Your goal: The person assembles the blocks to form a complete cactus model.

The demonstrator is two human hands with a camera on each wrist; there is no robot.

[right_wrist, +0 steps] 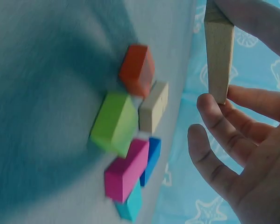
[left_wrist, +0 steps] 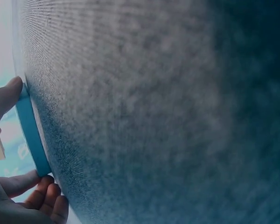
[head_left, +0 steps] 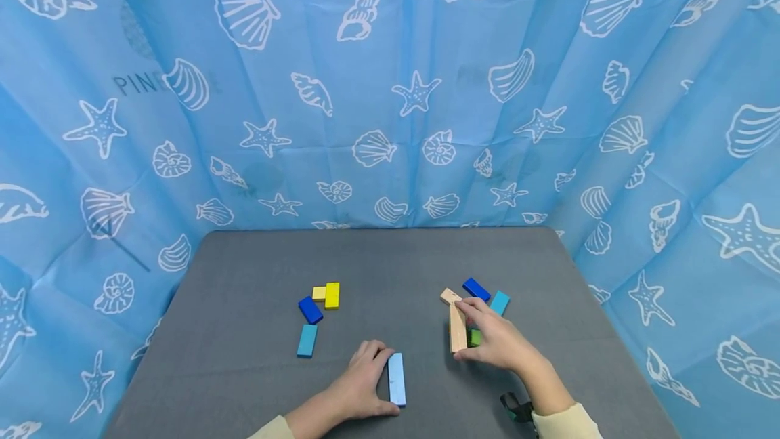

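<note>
Blue shell-print curtain (head_left: 390, 49) fills the upper frame and both sides. Gray table (head_left: 390, 269) takes the lower middle.

Left hand (head_left: 364, 383), bottom center: fingers set to the length of a pale blue block (head_left: 397, 381), pinching it end to end. Block sits just right of the palm, index finger at its far end, thumb at its near end. Left wrist view agrees: thumb on upper end, index finger on lower, block at left edge of frame. Can't tell if it touches the table.

Right hand (head_left: 496, 339), lower right of center: same end-to-end pinch on a plain wood block (head_left: 458, 330), which lies left of the palm between thumb and fingertips. Right wrist view has it at upper right, against the curtain, off the table.

Loose, right of center near that hand: green block (right_wrist: 114, 123), magenta block (right_wrist: 127, 170), red-orange block (right_wrist: 136, 70), light wood block (right_wrist: 152, 109), dark blue block (head_left: 476, 289), teal block (head_left: 500, 303).

Loose, left of center: second teal block (head_left: 307, 341), second dark blue block (head_left: 310, 310), yellow block (head_left: 332, 296), small pale yellow block (head_left: 319, 293) touching or just beside the yellow one.
</note>
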